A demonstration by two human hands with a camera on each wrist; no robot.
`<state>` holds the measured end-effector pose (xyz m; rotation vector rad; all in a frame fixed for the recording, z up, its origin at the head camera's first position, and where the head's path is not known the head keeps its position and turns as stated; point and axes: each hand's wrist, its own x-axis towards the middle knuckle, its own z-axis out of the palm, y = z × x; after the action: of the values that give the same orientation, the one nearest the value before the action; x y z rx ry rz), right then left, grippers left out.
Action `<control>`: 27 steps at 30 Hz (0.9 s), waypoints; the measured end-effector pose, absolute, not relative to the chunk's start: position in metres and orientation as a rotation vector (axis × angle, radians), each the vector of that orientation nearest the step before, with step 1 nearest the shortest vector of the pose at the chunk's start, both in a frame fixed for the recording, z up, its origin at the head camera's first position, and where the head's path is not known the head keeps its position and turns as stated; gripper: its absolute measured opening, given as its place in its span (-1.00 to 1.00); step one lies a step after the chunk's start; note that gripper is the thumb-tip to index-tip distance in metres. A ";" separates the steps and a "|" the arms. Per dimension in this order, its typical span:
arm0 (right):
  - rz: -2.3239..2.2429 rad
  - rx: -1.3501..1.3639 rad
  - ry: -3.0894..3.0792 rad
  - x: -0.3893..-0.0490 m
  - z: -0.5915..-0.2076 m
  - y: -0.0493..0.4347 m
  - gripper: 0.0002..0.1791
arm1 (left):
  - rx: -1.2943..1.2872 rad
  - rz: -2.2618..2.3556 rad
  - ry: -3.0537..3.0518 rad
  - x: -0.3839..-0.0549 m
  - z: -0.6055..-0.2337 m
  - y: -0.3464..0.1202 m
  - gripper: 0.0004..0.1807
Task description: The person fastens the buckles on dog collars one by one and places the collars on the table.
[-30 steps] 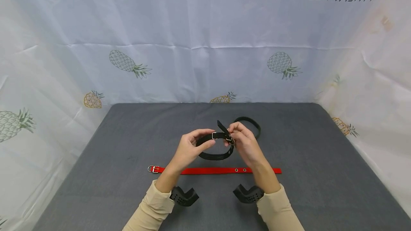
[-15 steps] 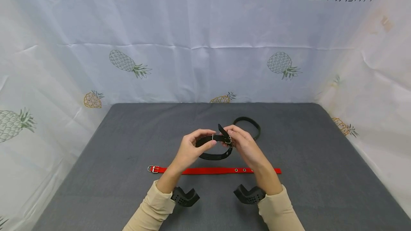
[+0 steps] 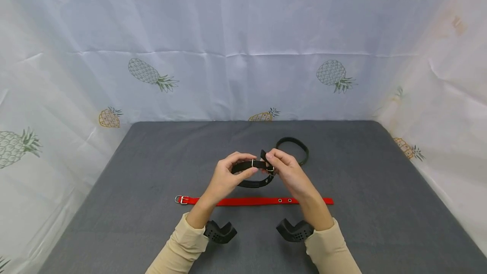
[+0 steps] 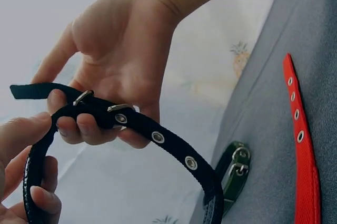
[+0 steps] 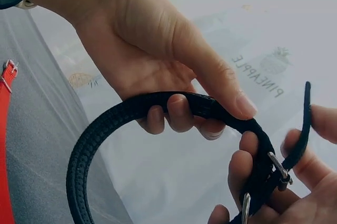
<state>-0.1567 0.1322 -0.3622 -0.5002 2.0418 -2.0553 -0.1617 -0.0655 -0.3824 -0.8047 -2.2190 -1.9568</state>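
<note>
A black collar (image 3: 255, 184) with metal eyelets is bent into a loop and held above the table. My left hand (image 3: 224, 174) grips its band, thumb on the outside and fingers curled under, as the right wrist view shows. The strap's tail (image 5: 306, 108) passes through the metal buckle (image 4: 83, 97) and sticks out beyond it. My right hand (image 3: 294, 179) pinches the collar at the buckle and tail, its fingers curled beneath the band. A second metal loop (image 3: 253, 163) sits on the band beside my left fingertips.
A red collar (image 3: 247, 201) with buckle and eyelets lies flat across the grey table (image 3: 152, 231), below my forearms. Behind my right hand lies a dark green buckled collar (image 4: 237, 176), curled into a ring. A pineapple-print curtain (image 3: 243, 83) stands at the back.
My right hand has shifted slightly left, its fingers moving up onto the strap's tail, and less of the tail shows above them. My left hand keeps its grip almost in place.
</note>
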 end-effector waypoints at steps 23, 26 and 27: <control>-2.175 -0.704 2.085 -0.155 -0.370 0.125 -0.78 | -0.920 -1.832 -2.166 -0.162 -0.382 -0.069 -0.70; -2.197 -0.691 2.064 -0.155 -0.371 0.124 -0.80 | -0.915 -1.825 -2.155 -0.161 -0.383 -0.068 -0.70; -2.201 -0.679 2.052 -0.155 -0.371 0.124 -0.83 | -0.907 -1.825 -2.151 -0.160 -0.384 -0.068 -0.71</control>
<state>-0.1549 0.1241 -0.3709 -0.6787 2.0517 -2.2007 -0.1603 -0.0681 -0.3837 -0.9070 -2.1512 -1.8246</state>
